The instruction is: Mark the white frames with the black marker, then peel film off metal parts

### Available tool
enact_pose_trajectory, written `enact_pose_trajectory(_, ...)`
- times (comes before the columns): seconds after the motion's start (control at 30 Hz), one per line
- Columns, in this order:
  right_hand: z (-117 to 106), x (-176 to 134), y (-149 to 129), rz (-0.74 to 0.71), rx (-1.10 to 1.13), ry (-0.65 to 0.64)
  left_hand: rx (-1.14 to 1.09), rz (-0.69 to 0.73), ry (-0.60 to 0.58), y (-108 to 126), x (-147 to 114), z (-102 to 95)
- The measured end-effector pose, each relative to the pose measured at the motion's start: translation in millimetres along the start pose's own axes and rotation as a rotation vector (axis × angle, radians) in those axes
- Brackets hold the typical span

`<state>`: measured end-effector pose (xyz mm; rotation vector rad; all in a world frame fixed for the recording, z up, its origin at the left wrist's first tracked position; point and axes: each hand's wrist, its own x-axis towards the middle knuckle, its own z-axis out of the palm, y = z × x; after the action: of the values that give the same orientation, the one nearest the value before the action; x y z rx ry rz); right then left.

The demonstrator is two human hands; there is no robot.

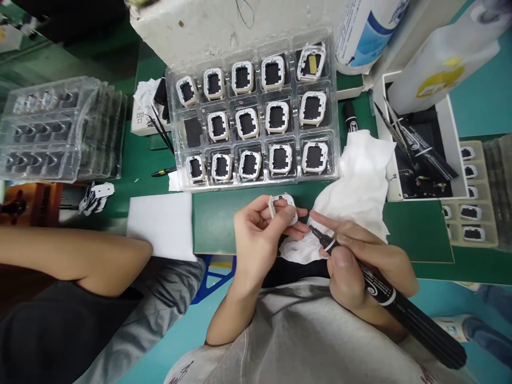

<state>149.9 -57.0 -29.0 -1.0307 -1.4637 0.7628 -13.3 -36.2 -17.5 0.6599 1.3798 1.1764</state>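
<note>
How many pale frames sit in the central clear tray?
14 frames in that tray: five across the far row, four toward the right of the middle row, five across the near row. None look hidden.

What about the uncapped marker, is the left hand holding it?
No, the right hand holds the marker; the left hand, a white frame.

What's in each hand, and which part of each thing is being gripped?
The left hand holds a white frame by its rim; the right hand holds a black marker by the front of its barrel, toward the tip.
</note>
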Motion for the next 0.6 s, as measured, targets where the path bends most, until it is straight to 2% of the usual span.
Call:
enact_pose_trajectory(0.2,8.4,0.2,0.0,-0.050,0.044,0.097,0.103,0.100,0.016,-7.5,-7.5,7.8)
enact_pose_trajectory(0.47,5.1,2.0,-3.3,-0.037,-0.016,0.060,0.147,0.145,0.021,-9.4,-7.9,6.5)
enact_pose_trajectory(0.6,8.0,-1.1,1.3,-0.040,0.002,0.085,0.136,0.196,-0.008,-12.7,-7.7,5.9)
